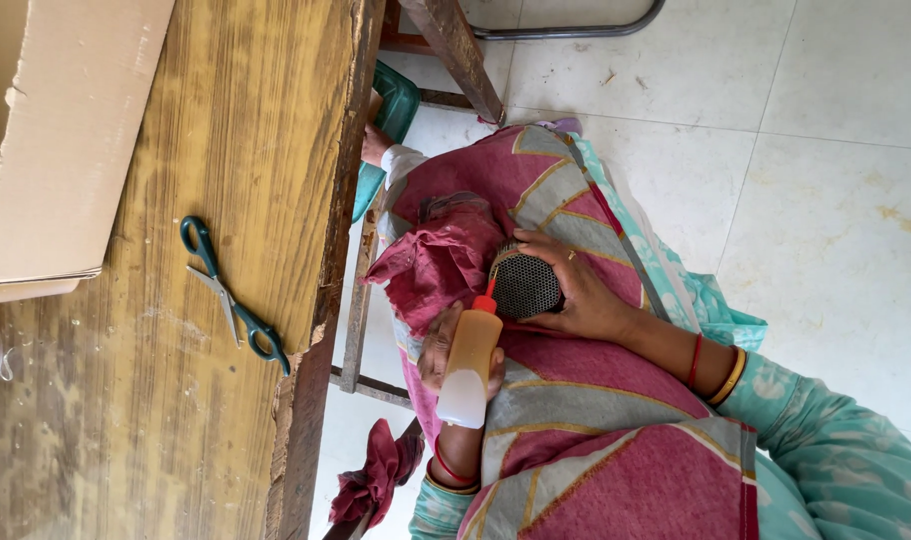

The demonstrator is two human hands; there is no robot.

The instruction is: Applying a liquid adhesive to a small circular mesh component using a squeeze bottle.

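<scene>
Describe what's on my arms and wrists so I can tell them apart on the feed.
Both arms wear teal sleeves with a pale print. The right hand has a red bangle and a wider gold one at the wrist, plus a ring. The left hand has thin red and gold bangles above the cuff.

A worn wooden table (pixel 246 120) fills the left side of the view, with green-handled scissors (pixel 232 296) lying closed near its edge. A flattened cardboard box (pixel 66 130) rests on the table at upper left, well apart from the scissors. Beyond the table edge lie pale floor tiles (pixel 826 150) and a crumpled dark red cloth (pixel 376 480).
</scene>
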